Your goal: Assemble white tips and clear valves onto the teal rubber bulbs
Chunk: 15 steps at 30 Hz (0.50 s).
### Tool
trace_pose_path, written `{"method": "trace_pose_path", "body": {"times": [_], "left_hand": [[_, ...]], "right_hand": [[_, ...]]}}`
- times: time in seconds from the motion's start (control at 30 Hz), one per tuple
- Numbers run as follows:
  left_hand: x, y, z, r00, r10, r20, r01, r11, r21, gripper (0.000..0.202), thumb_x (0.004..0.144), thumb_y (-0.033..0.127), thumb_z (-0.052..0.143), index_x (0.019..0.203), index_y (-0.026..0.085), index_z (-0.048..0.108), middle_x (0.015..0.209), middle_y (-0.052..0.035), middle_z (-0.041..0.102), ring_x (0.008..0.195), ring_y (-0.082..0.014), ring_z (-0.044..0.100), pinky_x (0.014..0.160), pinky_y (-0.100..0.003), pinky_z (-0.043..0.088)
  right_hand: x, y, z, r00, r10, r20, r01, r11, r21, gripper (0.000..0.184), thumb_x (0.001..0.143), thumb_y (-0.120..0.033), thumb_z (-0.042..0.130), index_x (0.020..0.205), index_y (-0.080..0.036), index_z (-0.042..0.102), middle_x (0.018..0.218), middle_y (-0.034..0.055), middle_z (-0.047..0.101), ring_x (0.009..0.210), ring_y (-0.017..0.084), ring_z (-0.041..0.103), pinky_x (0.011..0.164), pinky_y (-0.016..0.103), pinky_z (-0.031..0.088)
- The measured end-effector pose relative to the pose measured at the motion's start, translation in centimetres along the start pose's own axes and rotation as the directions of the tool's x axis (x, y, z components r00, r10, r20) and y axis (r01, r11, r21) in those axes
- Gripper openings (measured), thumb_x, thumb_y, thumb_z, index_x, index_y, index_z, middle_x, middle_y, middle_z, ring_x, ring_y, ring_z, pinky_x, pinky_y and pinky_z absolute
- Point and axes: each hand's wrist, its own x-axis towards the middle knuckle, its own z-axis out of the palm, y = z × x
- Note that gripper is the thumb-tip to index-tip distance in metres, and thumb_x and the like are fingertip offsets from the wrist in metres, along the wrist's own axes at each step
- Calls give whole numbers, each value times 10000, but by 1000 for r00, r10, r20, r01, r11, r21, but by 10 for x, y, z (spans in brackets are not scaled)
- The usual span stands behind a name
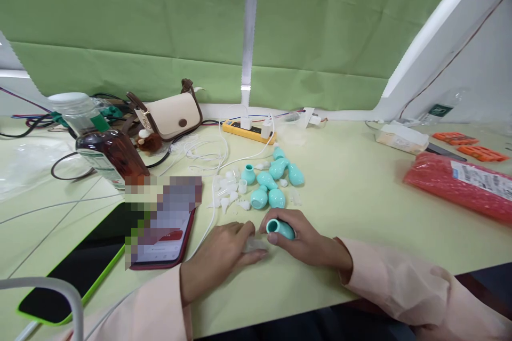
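My right hand (pixel 306 237) is closed round a small turquoise vase-shaped piece (pixel 283 229), its round open mouth facing left and up toward me. Just to its left, my left hand (pixel 224 248) curls with thumb and fingers about a clear plastic piece (pixel 252 245), partly hidden by the fingers. Beyond both hands lies a cluster of glossy turquoise bulb-shaped pieces (pixel 277 198), some with narrow necks. One piece (pixel 248 174) stands upright with its opening on top. Beside the cluster are several small translucent plastic caps and scraps (pixel 226 192).
To the left lie a phone in a red case (pixel 164 242), a black-screened phone with a green edge (pixel 92 261) and a bottle of dark liquid (pixel 110 154). A handbag (pixel 172 114) and yellow power strip (pixel 248 131) sit behind. A red bubble-wrap parcel (pixel 460 184) lies right.
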Motion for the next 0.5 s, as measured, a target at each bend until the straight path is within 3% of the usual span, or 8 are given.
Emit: {"method": "trace_pose_path", "body": {"times": [0.07,0.13,0.2,0.3,0.4,0.5], "left_hand": [[3,-2,5,998,57,-2,-55,976,211,214,781,364,493,827,155,495,757,-49,572,686,-209,536,567,-304,427],[7,-5,8,997,72,-13,-64,951,301,133,787,276,498,828,150,492,804,-67,570,755,-233,540,603,-336,452],[8,-9,9,997,67,-31,-54,949,311,64,800,179,463,853,148,483,838,-70,558,796,-231,536,639,-343,465],[8,-16,11,995,54,-85,-31,966,255,183,815,77,383,970,154,443,944,-76,518,866,-204,520,704,-323,468],[7,-22,14,988,21,-155,14,975,221,276,820,62,353,1070,173,387,1131,-110,413,980,-212,478,760,-332,462],[8,-25,16,982,7,-187,31,979,202,245,831,84,338,1051,174,398,1193,-125,340,1011,-223,461,763,-343,464]], "right_hand": [[3,3,0,993,66,100,-65,998,-16,218,839,-347,400,817,-165,517,711,8,555,629,105,486,597,226,415],[6,7,0,988,101,119,-96,994,-45,219,847,-346,391,813,-168,514,731,6,560,653,109,497,622,232,421],[9,11,2,992,99,75,-95,994,-58,195,840,-338,413,838,-173,516,789,14,574,722,122,521,675,247,426],[12,19,5,998,60,-8,-61,996,-65,155,817,-315,464,883,-188,523,863,20,597,801,136,546,724,256,423],[14,27,7,996,46,-83,-52,996,-68,167,790,-317,507,906,-198,528,889,21,616,814,145,568,730,270,433],[15,34,8,986,54,-157,-61,997,-38,226,778,-317,523,966,-198,484,955,43,610,875,160,574,746,300,453]]}}
